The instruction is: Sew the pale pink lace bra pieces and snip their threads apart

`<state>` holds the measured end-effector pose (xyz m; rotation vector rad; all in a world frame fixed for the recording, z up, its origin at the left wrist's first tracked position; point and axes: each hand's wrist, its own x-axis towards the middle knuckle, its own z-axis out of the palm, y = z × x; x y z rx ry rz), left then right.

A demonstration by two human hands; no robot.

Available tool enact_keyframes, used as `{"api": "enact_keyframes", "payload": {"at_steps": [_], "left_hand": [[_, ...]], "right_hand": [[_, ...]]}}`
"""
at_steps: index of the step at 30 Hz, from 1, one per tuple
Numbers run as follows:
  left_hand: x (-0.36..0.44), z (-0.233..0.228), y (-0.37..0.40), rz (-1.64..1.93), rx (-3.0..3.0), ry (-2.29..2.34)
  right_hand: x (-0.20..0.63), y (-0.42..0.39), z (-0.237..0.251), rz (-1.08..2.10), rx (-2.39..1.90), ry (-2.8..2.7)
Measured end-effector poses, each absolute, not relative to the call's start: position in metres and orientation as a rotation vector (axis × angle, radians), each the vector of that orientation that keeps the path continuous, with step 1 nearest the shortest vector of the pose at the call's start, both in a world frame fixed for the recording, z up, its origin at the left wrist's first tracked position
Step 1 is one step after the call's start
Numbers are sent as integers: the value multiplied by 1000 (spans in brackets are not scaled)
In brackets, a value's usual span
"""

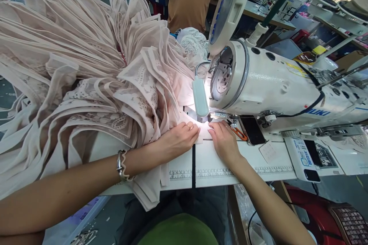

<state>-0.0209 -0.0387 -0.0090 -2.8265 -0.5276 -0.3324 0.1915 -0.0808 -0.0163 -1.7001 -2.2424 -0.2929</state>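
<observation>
One edge of pale fabric [204,132] lies at the sewing machine [261,80]; guide it flat, without tugging. The left hand [184,138] appears to pinch it; whether the right hand [225,143] grips, I cannot tell — keep fingertips clear. Leave the fabric heap [86,38] on the counter [179,164] slack — its weight could drag.

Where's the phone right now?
The phone lies right of centre in the head view, under the machine's arm, just right of the orange snips by the right hand.
</observation>
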Motion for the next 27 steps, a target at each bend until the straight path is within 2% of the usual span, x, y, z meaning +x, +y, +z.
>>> {"api": "enact_keyframes", "payload": {"at_steps": [4,9,23,27], "left_hand": [[-9,-12,-41,-297,-2668,-537],[1,-17,-53,-284,-2496,-570],[-6,-21,-50,-393,-2656,-590],[-6,-24,-52,-389,-2689,-632]], "right_hand": [[191,-75,-16,-257,-1821,-2109],[189,-77,-15,-451,-1748,-2148],[181,-73,-16,-569,-1800,-2176],[186,-73,-4,-512,-1993,-2270]]}}
